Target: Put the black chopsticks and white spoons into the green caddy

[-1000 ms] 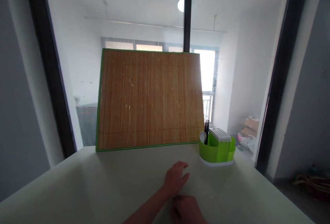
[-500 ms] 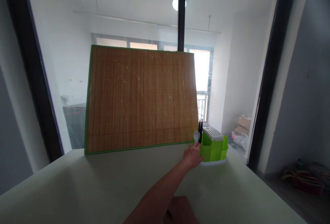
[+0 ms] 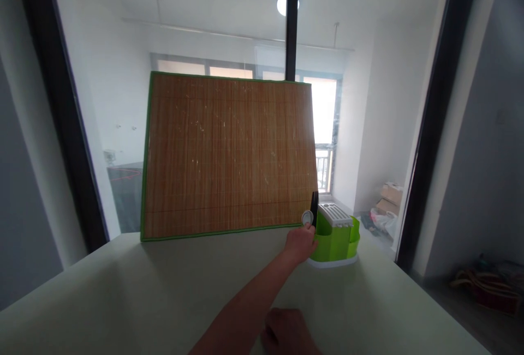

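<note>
My left hand point(image 3: 301, 243) reaches across to the right, its fingers closed on the left end of a bright green utensil caddy point(image 3: 341, 243) with a grey slotted top and a pale base. Just above the fingers, a white spoon point(image 3: 307, 217) and several black chopsticks point(image 3: 314, 202) stand up at that end; the hand hides their lower parts. My right hand point(image 3: 286, 330) rests low on the table below the left forearm, curled into a fist with nothing showing in it. A brown bamboo mat point(image 3: 229, 153) edged in green stands upright to the left of the caddy.
The pale table point(image 3: 164, 289) narrows toward a large glass pane with black frames point(image 3: 291, 22). Behind the glass, cardboard boxes point(image 3: 391, 194) and a white plastic bag point(image 3: 382, 220) lie on the floor. A dark red bag point(image 3: 487, 289) sits on the floor at right.
My left hand has drawn the caddy slightly left and nearer, with the spoon and chopsticks shifting along. The right hand stays about where it was. The view has turned slightly.
</note>
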`<state>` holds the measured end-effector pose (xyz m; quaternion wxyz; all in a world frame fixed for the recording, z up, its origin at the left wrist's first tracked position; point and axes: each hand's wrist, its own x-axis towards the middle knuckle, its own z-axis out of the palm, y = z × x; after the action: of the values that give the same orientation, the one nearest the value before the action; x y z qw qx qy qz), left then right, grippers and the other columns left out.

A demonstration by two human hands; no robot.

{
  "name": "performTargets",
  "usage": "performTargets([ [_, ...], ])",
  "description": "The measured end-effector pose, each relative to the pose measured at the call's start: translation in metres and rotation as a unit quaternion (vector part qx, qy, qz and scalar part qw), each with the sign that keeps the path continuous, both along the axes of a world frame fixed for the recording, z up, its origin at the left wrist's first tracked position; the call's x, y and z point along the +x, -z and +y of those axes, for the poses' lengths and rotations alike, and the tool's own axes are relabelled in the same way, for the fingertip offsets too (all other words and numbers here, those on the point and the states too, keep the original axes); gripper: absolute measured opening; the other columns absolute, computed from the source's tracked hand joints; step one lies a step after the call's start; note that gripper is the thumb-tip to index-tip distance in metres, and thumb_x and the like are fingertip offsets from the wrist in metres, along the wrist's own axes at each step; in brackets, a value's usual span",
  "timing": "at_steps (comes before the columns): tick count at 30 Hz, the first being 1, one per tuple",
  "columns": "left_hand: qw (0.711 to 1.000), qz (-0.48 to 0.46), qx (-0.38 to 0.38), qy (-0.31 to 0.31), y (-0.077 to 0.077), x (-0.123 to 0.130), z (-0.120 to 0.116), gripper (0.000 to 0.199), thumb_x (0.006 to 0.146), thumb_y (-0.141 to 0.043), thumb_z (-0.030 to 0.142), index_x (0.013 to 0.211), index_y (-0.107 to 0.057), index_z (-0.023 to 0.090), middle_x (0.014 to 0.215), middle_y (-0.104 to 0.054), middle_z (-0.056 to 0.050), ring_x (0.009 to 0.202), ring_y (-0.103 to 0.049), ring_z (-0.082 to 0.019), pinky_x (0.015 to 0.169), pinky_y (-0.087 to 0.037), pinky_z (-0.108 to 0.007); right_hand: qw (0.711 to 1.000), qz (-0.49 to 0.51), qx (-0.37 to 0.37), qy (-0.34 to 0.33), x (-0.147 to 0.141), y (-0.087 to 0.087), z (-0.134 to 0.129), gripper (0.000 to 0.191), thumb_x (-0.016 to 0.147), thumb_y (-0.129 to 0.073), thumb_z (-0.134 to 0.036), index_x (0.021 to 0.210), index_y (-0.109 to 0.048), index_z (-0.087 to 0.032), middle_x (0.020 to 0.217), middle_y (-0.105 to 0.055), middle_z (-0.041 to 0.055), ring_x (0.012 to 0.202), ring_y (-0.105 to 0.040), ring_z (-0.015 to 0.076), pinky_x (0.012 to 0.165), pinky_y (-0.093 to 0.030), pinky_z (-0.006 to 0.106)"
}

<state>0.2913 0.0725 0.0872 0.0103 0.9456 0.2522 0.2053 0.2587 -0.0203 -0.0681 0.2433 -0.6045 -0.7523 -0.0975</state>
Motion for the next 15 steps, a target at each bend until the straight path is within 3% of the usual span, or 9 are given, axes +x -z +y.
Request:
performTargets([
  [8, 0.998, -0.054, 0.014, -0.028, 0.016, -0.085, 0.002, 0.022, 0.085, -0.049, 0.042, 0.092, -0.051, 0.021, 0.099, -0.054, -0.004, 0.081, -0.057, -0.017, 0.068, -0.042, -0.026, 0.999, -0.016, -0.026, 0.022, 0.001, -0.004, -0.005, 0.005, 0.074, -0.053, -0.019, 0.069, -0.053, -0.021, 0.068, -0.065, -0.0012, 0.06, -0.061, 0.0157, 0.051, -0.027, 0.025],
  [15, 0.986, -0.158, -0.053, -0.005, 0.03, -0.169, 0.007, 0.017, 0.081, -0.053, 0.037, 0.085, -0.049, 0.021, 0.091, -0.049, -0.001, 0.072, -0.052, -0.012, 0.065, -0.042, -0.024, 0.999, -0.026, -0.038, -0.027, 0.003, -0.011, -0.013, 0.009, 0.078, -0.05, -0.02, 0.069, -0.053, -0.021, 0.068, -0.065, -0.0015, 0.06, -0.06, 0.0151, 0.051, -0.025, 0.026],
])
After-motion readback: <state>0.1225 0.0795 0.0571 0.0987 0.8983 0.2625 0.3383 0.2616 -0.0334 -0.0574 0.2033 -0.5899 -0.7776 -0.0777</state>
